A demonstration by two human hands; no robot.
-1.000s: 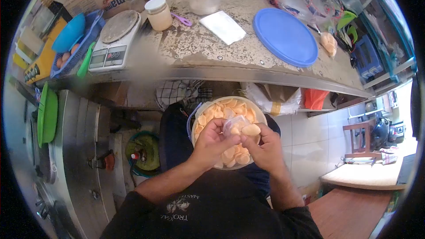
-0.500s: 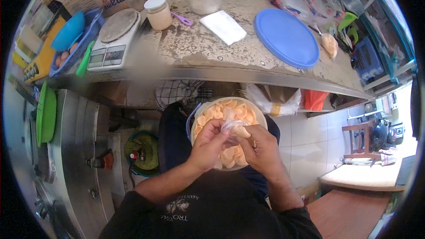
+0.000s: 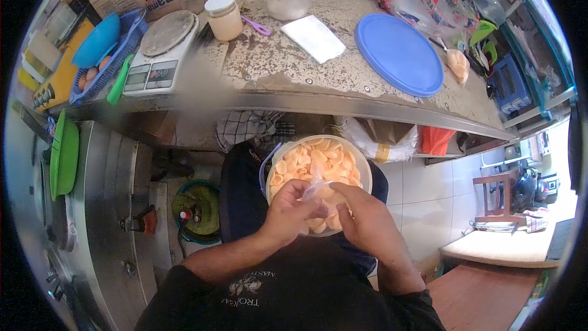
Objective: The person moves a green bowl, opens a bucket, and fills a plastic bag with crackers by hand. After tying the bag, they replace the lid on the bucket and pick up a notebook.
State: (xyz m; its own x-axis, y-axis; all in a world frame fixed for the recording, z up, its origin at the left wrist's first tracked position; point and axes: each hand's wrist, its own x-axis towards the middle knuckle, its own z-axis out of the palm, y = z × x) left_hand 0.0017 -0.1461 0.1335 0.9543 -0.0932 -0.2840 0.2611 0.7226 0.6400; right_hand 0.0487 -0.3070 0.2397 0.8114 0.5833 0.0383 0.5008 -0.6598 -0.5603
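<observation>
My left hand [image 3: 290, 209] pinches a small clear plastic bag [image 3: 313, 191] over a round tub [image 3: 367, 170]. Pale orange crackers [image 3: 334, 154], rounded and curled, fill the tub, which rests on my lap. My right hand [image 3: 367, 219] is at the bag's right side, its index finger reaching to the plastic and its thumb held apart, with no cracker visible in it. Whether the fingertip touches the bag is hard to tell. On the bench lies a filled bag of crackers [image 3: 457, 65], near a blue round lid [image 3: 399, 55].
A kitchen scale [image 3: 160, 55], a lidded jar [image 3: 223, 18], a purple spoon [image 3: 257, 26] and a folded white paper [image 3: 313, 39] are on the bench [image 3: 269, 64]. Its front edge runs just beyond the tub. Loose plastic packaging [image 3: 429, 3] lies at the back right.
The cracker held at the bag by my right hand no longer shows in its fingers. My right thumb and index finger have spread apart; my left hand still grips the bag.
</observation>
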